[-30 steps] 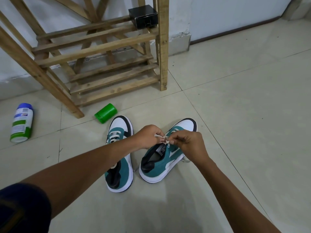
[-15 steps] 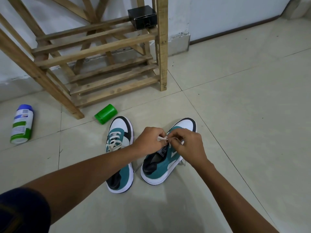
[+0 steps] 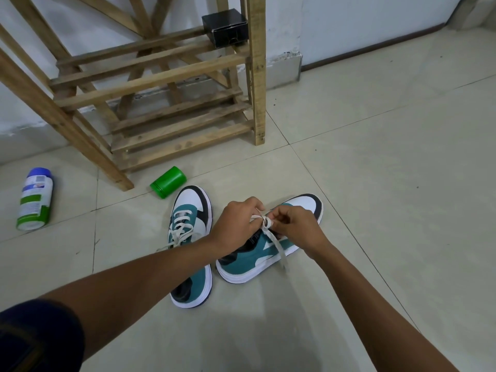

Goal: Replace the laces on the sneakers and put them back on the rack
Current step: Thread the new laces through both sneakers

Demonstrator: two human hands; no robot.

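Green canister (image 3: 168,181) and blue-capped spray can (image 3: 35,200) lie on floor, contents hidden. Our left hand (image 3: 237,224) and right hand (image 3: 296,229), grip pinched on white lace (image 3: 271,233) over right sneaker (image 3: 268,251). Left sneaker (image 3: 191,237) just beside. Tiled floor (image 3: 375,183), wooden rack (image 3: 161,103) with black box (image 3: 225,27) near wall.

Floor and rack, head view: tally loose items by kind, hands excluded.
Sneakers: 2, left sneaker and right sneaker
Green cylinder, lying: 1
Blue-capped bottle, lying: 1
Black box on the wooden rack: 1
Total: 5
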